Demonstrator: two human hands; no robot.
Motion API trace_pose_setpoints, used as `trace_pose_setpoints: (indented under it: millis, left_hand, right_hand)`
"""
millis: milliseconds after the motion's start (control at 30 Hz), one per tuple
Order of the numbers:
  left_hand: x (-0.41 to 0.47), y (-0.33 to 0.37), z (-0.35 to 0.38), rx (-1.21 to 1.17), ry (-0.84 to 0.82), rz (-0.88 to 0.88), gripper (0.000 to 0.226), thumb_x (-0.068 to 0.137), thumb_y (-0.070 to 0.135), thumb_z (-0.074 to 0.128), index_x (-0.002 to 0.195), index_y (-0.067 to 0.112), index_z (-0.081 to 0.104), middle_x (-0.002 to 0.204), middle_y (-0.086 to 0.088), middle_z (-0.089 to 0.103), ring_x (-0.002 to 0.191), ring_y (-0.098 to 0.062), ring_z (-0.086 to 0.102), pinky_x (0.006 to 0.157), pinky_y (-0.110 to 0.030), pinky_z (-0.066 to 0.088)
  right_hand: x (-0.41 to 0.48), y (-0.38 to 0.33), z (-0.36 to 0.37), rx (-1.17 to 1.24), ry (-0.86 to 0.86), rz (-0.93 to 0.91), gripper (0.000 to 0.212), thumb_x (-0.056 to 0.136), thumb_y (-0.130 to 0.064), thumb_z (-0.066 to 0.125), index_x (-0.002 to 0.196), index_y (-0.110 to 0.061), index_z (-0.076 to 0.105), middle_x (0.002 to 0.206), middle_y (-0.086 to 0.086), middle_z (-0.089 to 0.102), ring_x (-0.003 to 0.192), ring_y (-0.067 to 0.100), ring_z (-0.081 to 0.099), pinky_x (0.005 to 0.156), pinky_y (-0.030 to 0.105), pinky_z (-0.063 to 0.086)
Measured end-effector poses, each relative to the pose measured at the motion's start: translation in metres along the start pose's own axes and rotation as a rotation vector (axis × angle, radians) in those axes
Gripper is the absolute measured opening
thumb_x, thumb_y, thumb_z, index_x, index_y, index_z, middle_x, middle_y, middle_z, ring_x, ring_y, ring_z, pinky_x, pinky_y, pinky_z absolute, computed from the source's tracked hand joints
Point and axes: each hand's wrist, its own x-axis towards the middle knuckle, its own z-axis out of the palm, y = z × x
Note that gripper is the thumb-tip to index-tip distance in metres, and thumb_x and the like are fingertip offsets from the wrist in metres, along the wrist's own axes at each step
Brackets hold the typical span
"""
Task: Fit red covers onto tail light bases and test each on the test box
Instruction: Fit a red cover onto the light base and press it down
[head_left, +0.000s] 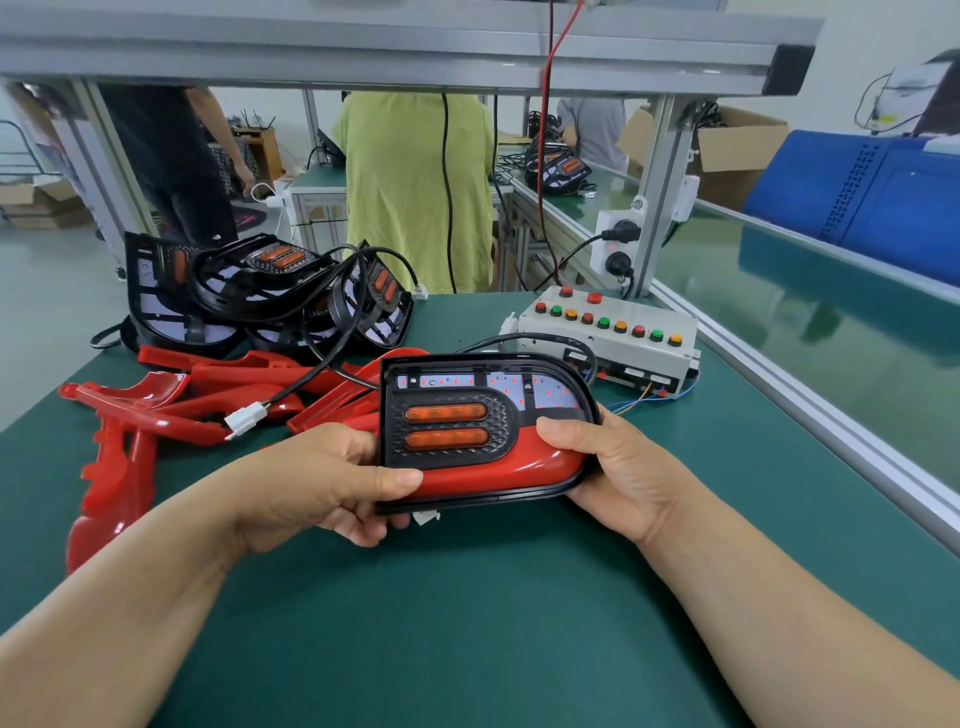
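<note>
Tail light base, black with two orange lenses, is being held above the green table between both hands, near the test box but apart from it. A red cover is being carried on its lower half, inside the black rim. On the upper half a pale board dotted with small red points is being shown.

The base's left end is being gripped by the left hand, with the thumb being pressed flat on the red cover and the fingers being curled under the edge. The right end is being gripped by the right hand, with the thumb being laid along the cover's upper edge and the fingers being wrapped behind the rounded rim.

A black cable is being led from behind the base toward the test box; whether it is plugged in cannot be told. To the left, loose red covers are being kept in a heap on the table, with a white connector being rested on them. Behind them, more black bases are being stacked in a tangle of cables.
</note>
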Motion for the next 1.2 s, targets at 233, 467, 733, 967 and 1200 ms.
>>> trace_pose_setpoints:
  millis: [233, 467, 733, 967, 1200]
  left_hand:
    - [-0.008, 0.004, -0.012, 0.058, -0.021, 0.018, 0.032, 0.074, 0.034, 0.076, 0.093, 0.009, 0.076, 0.086, -0.017, 0.074, 0.063, -0.019, 0.063, 0.06, -0.025, 0.055]
    - [-0.008, 0.0, -0.021, 0.108, -0.059, -0.04, 0.043, 0.071, 0.026, 0.088, 0.102, 0.002, 0.07, 0.085, -0.021, 0.072, 0.067, -0.024, 0.069, 0.061, -0.026, 0.056]
    - [-0.01, 0.004, -0.026, 0.324, 0.196, -0.051, 0.039, 0.07, 0.049, 0.074, 0.09, 0.015, 0.076, 0.075, -0.004, 0.075, 0.062, -0.013, 0.069, 0.058, -0.022, 0.055]
    - [-0.015, -0.009, -0.075, 0.385, 0.824, 0.159, 0.014, 0.082, 0.048, 0.074, 0.073, 0.037, 0.073, 0.062, 0.008, 0.07, 0.051, -0.004, 0.061, 0.06, -0.026, 0.045]
    - [-0.021, -0.02, -0.108, 0.437, 1.236, 0.157, 0.015, 0.086, 0.035, 0.068, 0.071, 0.035, 0.065, 0.079, 0.013, 0.067, 0.081, -0.019, 0.063, 0.076, -0.037, 0.049]
  right_hand:
    - [-0.006, -0.005, 0.003, -0.099, 0.002, 0.038, 0.069, 0.069, -0.009, 0.077, 0.134, -0.009, 0.055, 0.127, 0.016, 0.066, 0.104, 0.03, 0.067, 0.085, 0.047, 0.059]
    - [-0.006, -0.005, 0.004, -0.156, 0.071, 0.041, 0.064, 0.073, -0.019, 0.071, 0.134, -0.009, 0.055, 0.129, 0.015, 0.064, 0.111, 0.031, 0.064, 0.1, 0.05, 0.051]
    - [-0.004, -0.002, 0.005, -0.2, 0.213, 0.004, 0.039, 0.08, 0.002, 0.067, 0.119, -0.004, 0.064, 0.096, 0.014, 0.074, 0.075, 0.024, 0.071, 0.069, 0.036, 0.06]
    - [-0.003, -0.003, 0.005, -0.188, 0.201, -0.003, 0.026, 0.084, 0.003, 0.062, 0.105, -0.009, 0.07, 0.094, 0.013, 0.075, 0.073, 0.022, 0.073, 0.064, 0.033, 0.061]
    - [-0.002, -0.004, 0.003, -0.199, 0.177, 0.024, 0.03, 0.085, -0.003, 0.062, 0.114, -0.01, 0.069, 0.103, 0.014, 0.075, 0.081, 0.024, 0.073, 0.073, 0.038, 0.061]
